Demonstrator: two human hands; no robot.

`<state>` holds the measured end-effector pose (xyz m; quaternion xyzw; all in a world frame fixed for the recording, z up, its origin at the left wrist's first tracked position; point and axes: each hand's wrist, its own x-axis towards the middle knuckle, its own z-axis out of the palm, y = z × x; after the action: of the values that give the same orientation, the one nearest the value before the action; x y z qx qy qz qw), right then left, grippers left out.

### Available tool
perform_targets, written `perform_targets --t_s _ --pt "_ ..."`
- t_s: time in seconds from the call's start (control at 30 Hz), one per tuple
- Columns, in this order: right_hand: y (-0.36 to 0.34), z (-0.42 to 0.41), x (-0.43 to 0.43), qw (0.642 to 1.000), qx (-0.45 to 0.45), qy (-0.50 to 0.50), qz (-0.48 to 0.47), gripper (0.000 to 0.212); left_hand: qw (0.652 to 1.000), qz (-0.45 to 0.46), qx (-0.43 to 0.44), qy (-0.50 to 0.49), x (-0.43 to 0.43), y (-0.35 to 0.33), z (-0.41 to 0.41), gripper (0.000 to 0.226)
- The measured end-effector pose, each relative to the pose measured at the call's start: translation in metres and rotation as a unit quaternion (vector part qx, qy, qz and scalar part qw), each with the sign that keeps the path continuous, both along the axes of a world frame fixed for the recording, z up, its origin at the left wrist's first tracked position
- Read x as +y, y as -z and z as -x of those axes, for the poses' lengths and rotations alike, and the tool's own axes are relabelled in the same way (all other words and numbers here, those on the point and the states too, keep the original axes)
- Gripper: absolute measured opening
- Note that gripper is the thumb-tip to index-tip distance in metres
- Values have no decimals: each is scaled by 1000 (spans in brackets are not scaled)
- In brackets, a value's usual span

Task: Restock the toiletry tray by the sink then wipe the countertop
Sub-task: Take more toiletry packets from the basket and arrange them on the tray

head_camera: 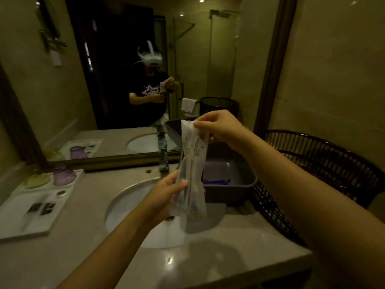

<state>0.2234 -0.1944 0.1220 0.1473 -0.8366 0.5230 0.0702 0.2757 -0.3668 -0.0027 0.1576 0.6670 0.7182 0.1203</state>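
Note:
Over the sink I hold a long clear plastic packet (192, 163) with printing and toothbrush-like items inside. My right hand (216, 127) pinches its top edge. My left hand (166, 193) grips its lower half. The white toiletry tray (19, 220) lies on the countertop (208, 263) at the left, carrying a purple cup (62, 176), a green cup (36, 180), small dark sachets (42, 207) and a small round cap (61, 192).
A dark plastic bin (229, 184) with something purple inside stands right of the faucet (163, 161). A dark wicker basket (325, 170) sits at the far right. The oval basin (133, 209) is below my hands. The mirror (125, 80) faces me.

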Motion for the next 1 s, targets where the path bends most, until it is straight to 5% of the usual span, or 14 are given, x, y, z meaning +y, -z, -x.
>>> perform_targets --t_s 0.43,0.53,0.7,0.87,1.0 --pt "-9 41 -183 995 50 -77 -42 10 985 -149 -66 -64 -163 29 11 60" --pt "-5 43 -227 995 49 -65 -53 7 980 -20 -1 -199 -199 37 20 78" --pt "-1 56 -300 992 88 5 -89 11 869 234 191 -391 -235 37 37 106" --pt "2 69 -373 988 101 31 -111 15 813 266 255 -451 -251 37 62 95" --pt "6 79 -416 991 81 26 -100 13 832 189 220 -473 -278 39 76 63"
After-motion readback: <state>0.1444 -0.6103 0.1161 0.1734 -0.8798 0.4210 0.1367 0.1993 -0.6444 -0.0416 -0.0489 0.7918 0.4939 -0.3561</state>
